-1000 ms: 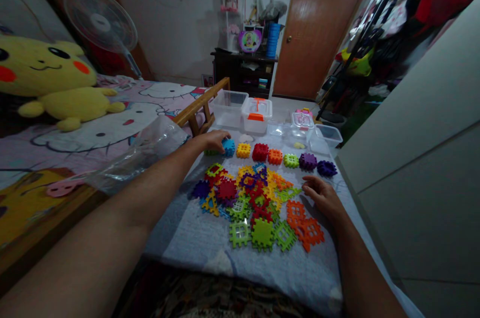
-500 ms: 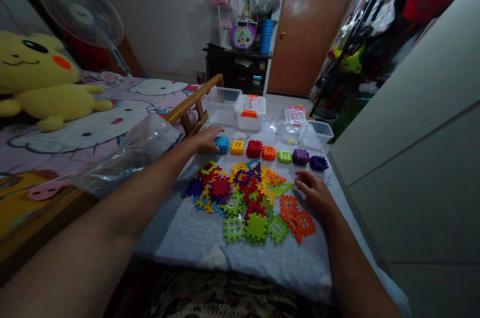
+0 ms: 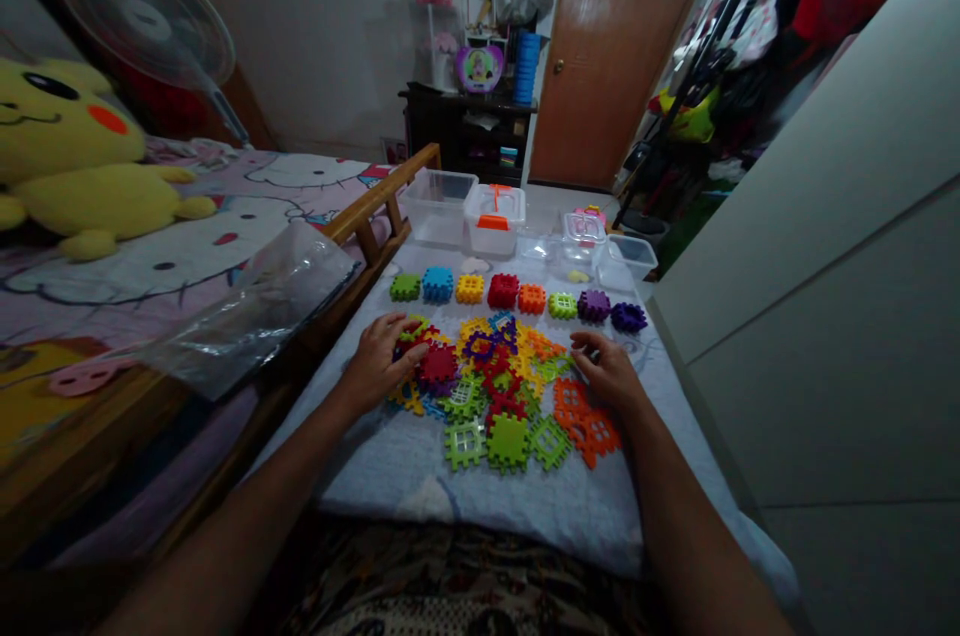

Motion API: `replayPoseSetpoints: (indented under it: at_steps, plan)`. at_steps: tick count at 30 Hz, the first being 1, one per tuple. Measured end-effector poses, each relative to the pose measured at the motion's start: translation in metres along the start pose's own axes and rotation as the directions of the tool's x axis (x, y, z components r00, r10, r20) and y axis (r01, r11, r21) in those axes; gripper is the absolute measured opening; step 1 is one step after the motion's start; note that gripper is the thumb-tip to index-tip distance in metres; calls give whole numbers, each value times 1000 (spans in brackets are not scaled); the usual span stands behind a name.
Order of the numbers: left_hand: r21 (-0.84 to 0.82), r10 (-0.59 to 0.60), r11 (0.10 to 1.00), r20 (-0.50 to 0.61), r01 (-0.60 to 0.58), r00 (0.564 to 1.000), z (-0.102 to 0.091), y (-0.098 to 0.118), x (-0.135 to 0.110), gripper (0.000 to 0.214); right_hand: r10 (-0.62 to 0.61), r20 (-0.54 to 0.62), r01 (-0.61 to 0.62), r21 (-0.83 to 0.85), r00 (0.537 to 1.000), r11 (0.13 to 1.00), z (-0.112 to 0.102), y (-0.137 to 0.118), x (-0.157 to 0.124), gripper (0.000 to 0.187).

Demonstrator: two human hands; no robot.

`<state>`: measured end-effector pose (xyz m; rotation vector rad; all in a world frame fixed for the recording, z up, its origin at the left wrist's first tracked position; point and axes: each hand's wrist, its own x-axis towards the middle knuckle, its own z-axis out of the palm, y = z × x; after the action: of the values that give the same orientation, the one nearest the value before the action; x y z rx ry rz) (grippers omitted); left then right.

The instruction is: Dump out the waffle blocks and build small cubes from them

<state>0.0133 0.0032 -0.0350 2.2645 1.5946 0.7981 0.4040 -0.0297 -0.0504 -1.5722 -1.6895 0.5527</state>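
Observation:
My left hand (image 3: 379,363) is over the left side of a loose pile of notched plastic building tiles, fingers apart, its thumb near a red square tile (image 3: 438,364). My right hand (image 3: 609,372) hovers at the pile's right edge, fingers loosely curled and apart, close to orange window tiles (image 3: 598,431) and a light green tile (image 3: 553,368). Nothing shows in either hand. A solid green square tile (image 3: 508,441) lies at the pile's front. Behind the pile runs a row of sorted stacks, from a green stack (image 3: 406,287) and a blue stack (image 3: 438,284) to a dark purple stack (image 3: 628,317).
Clear plastic bins stand at the far end of the cloth-covered table (image 3: 375,476), among them a lidded box (image 3: 495,219) with orange clips. On the left are a wooden bed rail (image 3: 390,191), a clear plastic bag (image 3: 262,306) and a yellow plush toy (image 3: 82,176). A white cabinet (image 3: 840,266) borders the right.
My left hand has drawn back from the blue stack to the pile's left side, uncovering the green stack. My right hand has shifted slightly left and up. The view has tilted a little.

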Motion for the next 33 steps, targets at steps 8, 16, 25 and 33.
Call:
replayPoseSetpoints:
  at_steps: [8,16,25,33]
  plan:
    - [-122,-66,991,-36,61,997,15,6,-8,48,-197,122,218,-184,973,958,18,-10,5,28]
    - [-165,-5,986,-61,-5,998,13,9,-14,40,-158,208,187,-123,965,975,5,-13,-3,16]
    - [-115,65,990,-175,-86,982,16,5,-14,33,-163,172,186,-125,972,975,7,-17,-3,9]
    - [-92,90,990,-194,-110,977,15,6,-15,31,-347,321,412,-161,881,897,28,-75,23,13]
